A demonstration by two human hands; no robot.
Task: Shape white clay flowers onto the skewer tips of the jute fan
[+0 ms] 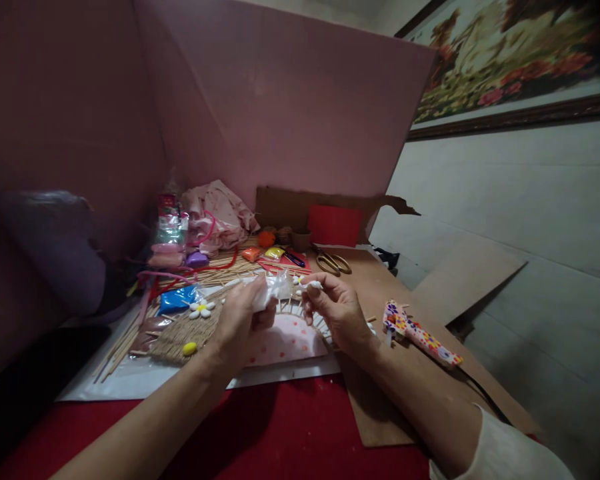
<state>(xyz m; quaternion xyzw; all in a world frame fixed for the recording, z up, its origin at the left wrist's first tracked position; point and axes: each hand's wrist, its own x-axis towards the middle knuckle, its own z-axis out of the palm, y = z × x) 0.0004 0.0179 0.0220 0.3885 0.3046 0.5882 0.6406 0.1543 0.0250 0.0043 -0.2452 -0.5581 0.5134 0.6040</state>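
My left hand [243,308] is closed around a crumpled clear plastic packet [279,287] with white stuff in it. Between the thumb and fingers of my right hand [341,313] is a small lump of white modelling clay [313,285]. Both hands are above a twine-woven piece [173,337] and a pink dotted fabric panel [290,341], partly hidden by my left hand and forearm. On the twine lie a white flower with a yellow centre [201,308] and a yellow oval lump [189,349]. Thin sticks fan out beyond the fabric.
A blue clay packet [177,299] lies left; orange [251,254] and yellow [274,253] packets lie behind. Scissors [333,264] rest on the brown board [375,413]. A floral-patterned tool [425,339], apparently a glue gun, lies right. Pink panels [280,100] stand behind.
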